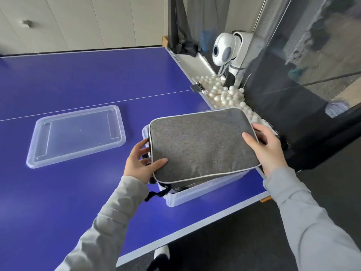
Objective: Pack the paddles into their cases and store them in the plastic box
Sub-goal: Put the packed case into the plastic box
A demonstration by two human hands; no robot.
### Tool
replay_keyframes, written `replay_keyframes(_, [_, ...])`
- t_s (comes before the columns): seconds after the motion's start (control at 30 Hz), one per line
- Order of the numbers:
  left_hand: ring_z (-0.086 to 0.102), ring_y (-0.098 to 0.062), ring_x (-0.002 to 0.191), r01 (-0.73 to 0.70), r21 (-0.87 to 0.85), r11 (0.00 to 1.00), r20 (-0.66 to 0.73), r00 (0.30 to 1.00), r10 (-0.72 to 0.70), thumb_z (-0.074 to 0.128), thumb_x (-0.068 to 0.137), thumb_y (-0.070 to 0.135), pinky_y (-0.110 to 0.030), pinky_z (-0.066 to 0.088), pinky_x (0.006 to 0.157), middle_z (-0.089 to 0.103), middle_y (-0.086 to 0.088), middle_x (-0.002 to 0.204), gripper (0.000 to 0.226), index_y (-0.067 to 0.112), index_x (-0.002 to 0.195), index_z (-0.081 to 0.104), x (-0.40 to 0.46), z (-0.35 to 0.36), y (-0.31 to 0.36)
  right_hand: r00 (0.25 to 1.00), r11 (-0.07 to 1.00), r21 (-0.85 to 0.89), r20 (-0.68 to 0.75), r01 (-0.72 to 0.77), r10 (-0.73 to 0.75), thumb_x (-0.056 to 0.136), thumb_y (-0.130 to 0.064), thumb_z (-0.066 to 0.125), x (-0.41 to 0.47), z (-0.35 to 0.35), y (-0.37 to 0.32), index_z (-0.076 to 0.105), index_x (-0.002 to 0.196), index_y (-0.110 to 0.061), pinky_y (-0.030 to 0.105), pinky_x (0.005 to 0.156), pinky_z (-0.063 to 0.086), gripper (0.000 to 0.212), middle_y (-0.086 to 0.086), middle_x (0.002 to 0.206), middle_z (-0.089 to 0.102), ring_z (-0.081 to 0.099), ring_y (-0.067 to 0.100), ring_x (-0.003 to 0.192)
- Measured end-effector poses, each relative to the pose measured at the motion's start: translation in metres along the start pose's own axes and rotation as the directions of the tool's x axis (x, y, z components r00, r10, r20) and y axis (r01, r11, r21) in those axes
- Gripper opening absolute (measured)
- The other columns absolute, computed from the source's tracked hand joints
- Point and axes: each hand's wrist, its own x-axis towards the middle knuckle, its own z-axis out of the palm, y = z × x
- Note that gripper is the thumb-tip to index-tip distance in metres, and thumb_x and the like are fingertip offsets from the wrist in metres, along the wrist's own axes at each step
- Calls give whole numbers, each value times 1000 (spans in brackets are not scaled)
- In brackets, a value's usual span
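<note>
A grey rectangular paddle case (203, 143) with light piping lies flat over the top of a clear plastic box (197, 193) near the right edge of the blue table. My left hand (141, 163) grips the case's near left corner, thumb on top and fingers underneath. At the far right edge, my right hand (263, 145) holds the case with its thumb on top. Something dark with a black strap (156, 192) shows inside the box under the case. No paddle is visible.
The box's clear lid (76, 135) lies upside down on the blue table (78, 85) to the left. A white ball-feeding machine (224, 49), a trough of several white balls (224, 92) and a dark net (302, 94) stand beyond the table's right edge.
</note>
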Motion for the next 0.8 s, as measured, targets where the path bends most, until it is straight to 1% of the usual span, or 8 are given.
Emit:
replay_keyframes(0.17, [57, -23, 103, 8, 13, 1000, -7, 1000, -8, 79, 68, -1, -40, 50, 88, 54, -3, 123, 74, 21, 131, 46, 36, 43, -11, 1000, 996, -84, 15, 13, -11, 80, -33, 73, 57, -11, 18, 56, 104, -42, 21, 81, 49, 30, -8, 110, 63, 60, -1, 99])
replay_keyframes(0.27, [55, -15, 98, 38, 47, 998, -15, 999, -37, 79, 68, -3, -22, 48, 79, 50, -2, 127, 79, 17, 135, 42, 54, 61, -32, 993, 981, -186, 94, -54, 72, 74, -37, 77, 86, -12, 38, 52, 115, -40, 30, 89, 48, 48, -8, 116, 58, 57, 8, 107])
replay_keyframes(0.37, [54, 1, 87, 95, 79, 992, -46, 995, -92, 80, 68, -2, -6, 45, 66, 49, 1, 125, 85, 17, 139, 38, 65, 74, -54, 974, 963, -256, 185, -80, 131, 71, -35, 80, 103, -7, 56, 48, 121, -36, 24, 85, 46, 60, -15, 114, 55, 54, 7, 107])
replay_keyframes(0.4, [55, 0, 88, 117, 77, 990, -62, 992, -113, 80, 68, -2, -10, 48, 72, 49, 1, 124, 86, 18, 139, 37, 68, 76, -62, 968, 959, -271, 208, -81, 140, 71, -33, 80, 107, -4, 61, 46, 125, -35, 20, 82, 44, 64, -13, 115, 53, 53, 7, 106])
replay_keyframes(0.47, [57, -14, 99, 171, 78, 982, -107, 981, -163, 81, 66, 0, -33, 50, 92, 51, 3, 121, 90, 21, 140, 35, 73, 77, -77, 959, 950, -305, 239, -72, 150, 70, -31, 81, 112, 4, 70, 44, 128, -32, 9, 77, 38, 69, -12, 118, 50, 49, 4, 106])
replay_keyframes(0.53, [55, -22, 107, 219, 95, 971, -155, 967, -203, 84, 63, 2, -46, 46, 99, 53, 7, 114, 93, 27, 138, 36, 76, 77, -91, 954, 944, -328, 270, -40, 134, 70, -27, 82, 117, 13, 78, 45, 126, -32, 5, 74, 38, 68, -14, 116, 51, 48, 3, 105])
replay_keyframes(0.6, [56, -24, 108, 260, 97, 961, -201, 951, -237, 86, 61, 6, -45, 46, 98, 54, 8, 113, 95, 33, 137, 35, 80, 79, -101, 944, 935, -354, 300, -22, 136, 70, -25, 82, 122, 21, 85, 44, 127, -30, 5, 78, 38, 69, -15, 115, 50, 47, 4, 107])
replay_keyframes(0.8, [57, -21, 101, 340, 118, 933, -275, 914, -298, 88, 58, 12, -36, 49, 90, 57, 5, 115, 101, 34, 139, 32, 85, 91, -118, 909, 910, -412, 359, -52, 214, 71, -22, 82, 131, 28, 103, 38, 137, -21, 27, 96, 38, 79, -5, 131, 47, 46, 12, 118])
